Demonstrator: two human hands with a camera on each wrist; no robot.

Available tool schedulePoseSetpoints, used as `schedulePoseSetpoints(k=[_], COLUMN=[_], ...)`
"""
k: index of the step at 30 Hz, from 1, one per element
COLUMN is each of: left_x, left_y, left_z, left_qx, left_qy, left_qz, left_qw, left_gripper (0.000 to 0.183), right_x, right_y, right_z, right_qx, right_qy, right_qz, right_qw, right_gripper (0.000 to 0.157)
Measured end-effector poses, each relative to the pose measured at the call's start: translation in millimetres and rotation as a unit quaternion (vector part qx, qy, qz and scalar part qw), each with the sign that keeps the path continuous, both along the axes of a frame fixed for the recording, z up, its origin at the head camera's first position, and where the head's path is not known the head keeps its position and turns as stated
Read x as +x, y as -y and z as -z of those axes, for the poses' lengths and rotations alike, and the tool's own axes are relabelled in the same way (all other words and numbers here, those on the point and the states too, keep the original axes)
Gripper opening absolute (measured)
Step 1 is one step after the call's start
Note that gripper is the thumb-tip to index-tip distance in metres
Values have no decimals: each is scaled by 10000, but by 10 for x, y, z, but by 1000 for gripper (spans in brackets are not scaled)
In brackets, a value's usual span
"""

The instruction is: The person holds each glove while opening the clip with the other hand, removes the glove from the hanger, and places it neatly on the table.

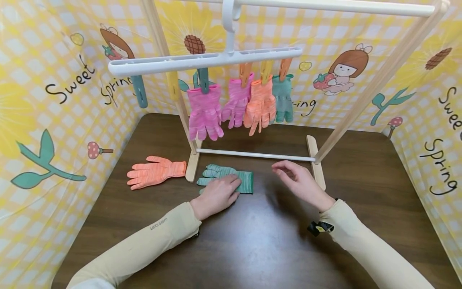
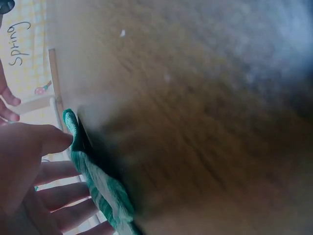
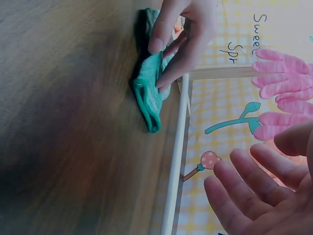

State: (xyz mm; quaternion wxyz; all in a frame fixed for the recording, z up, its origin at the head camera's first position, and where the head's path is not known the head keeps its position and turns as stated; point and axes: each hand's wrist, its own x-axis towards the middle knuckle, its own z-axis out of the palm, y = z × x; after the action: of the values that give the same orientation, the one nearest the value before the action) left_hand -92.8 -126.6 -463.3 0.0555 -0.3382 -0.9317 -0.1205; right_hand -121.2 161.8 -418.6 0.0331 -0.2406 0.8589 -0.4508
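A green knit glove (image 1: 244, 180) (image 2: 98, 181) (image 3: 149, 93) lies flat on the dark wooden table (image 1: 260, 241), just in front of the drying rack's lower white bar (image 1: 254, 154). My left hand (image 1: 218, 194) (image 2: 24, 156) (image 3: 186, 34) rests on this glove, fingers laid out straight over it and the thumb at its cuff. My right hand (image 1: 299, 180) (image 3: 259, 191) hovers over the table to the right of the glove, fingers relaxed, holding nothing. An orange glove (image 1: 155, 171) lies flat on the table left of the rack's foot.
A white clip hanger (image 1: 205, 60) hangs from the wooden rack's top rail, with two pink gloves (image 1: 205, 112) (image 1: 236, 102), an orange glove (image 1: 260, 104) and a green glove (image 1: 282, 98) pegged to it. A teal clip (image 1: 140, 91) hangs empty. Patterned yellow walls surround the table.
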Motion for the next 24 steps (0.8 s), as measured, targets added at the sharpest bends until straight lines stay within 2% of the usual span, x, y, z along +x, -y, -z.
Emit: schedulePoseSetpoints(k=[4,11,24], left_x=[-19,-69,-162], left_y=[19,69,68], left_z=[14,10,20], left_qx=[-295,-606,-900], left_qy=[43,411,511], left_qz=[32,114,58], left_qw=[9996,9972,9946], left_gripper=[29,44,53], right_x=[12,26,34], right_y=[-4,7,0], right_z=[27,79,145], right_qx=[66,100,313], right_qy=[-1,-63,-101], right_qz=[-13,-99,-215], right_qw=[10000,9999,9992], right_gripper=[20,19,19])
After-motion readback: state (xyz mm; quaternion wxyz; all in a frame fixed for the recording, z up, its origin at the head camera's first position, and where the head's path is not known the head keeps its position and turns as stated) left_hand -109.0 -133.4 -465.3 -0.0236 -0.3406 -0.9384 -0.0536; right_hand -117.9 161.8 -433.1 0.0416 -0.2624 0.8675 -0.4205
